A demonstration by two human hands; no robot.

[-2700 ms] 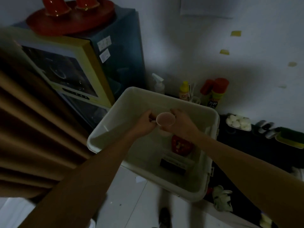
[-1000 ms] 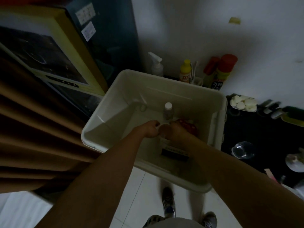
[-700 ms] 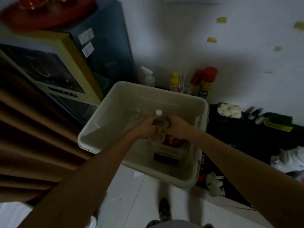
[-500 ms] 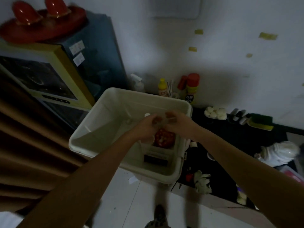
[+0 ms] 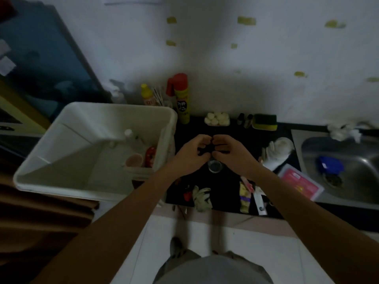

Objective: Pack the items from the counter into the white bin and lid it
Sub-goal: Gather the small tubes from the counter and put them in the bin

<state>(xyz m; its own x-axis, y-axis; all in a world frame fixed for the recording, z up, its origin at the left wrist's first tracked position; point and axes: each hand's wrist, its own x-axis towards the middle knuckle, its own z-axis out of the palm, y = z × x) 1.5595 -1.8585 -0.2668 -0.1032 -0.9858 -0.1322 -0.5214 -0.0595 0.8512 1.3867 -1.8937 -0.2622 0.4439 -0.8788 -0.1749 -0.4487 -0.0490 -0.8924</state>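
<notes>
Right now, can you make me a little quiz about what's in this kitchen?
1. True or false: the white bin already has its lid on.
2. Where is the blue thing? A) in the sink B) in the white bin C) on the floor
3. What stands on the black counter just below the left hand and the right hand?

Key
1. False: it is open on top.
2. A
3. The small glass.
</notes>
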